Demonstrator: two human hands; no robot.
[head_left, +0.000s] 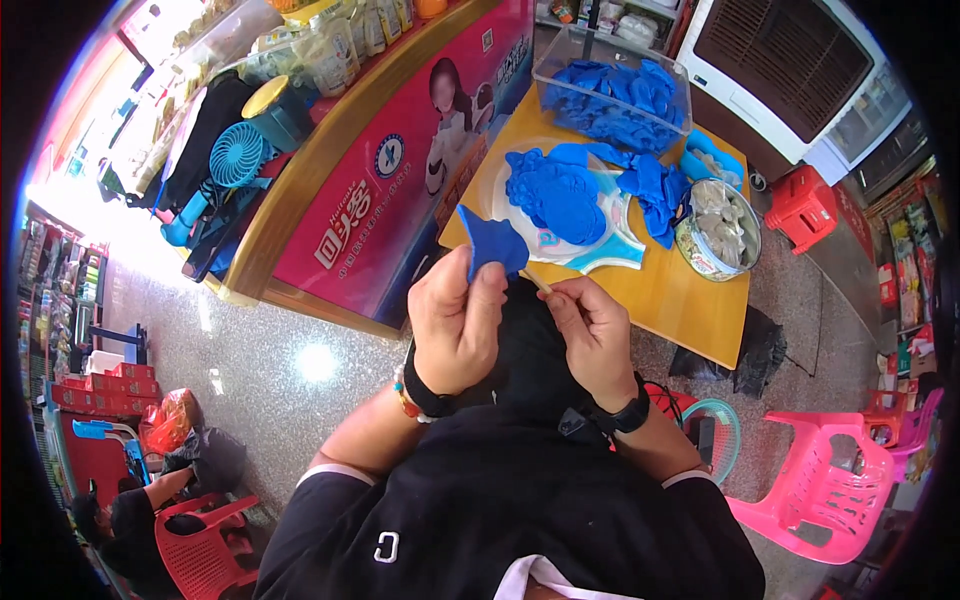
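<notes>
The left hand (452,325) has a blue piece (496,245) in its grip, the right hand (597,342) a thin stick (536,282), ends indistinct.

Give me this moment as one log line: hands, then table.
left hand: pinching blue piece | right hand: holding thin pale stick, tip near blue piece, contact unclear | table: blue pile, clear bin, round tin
</notes>
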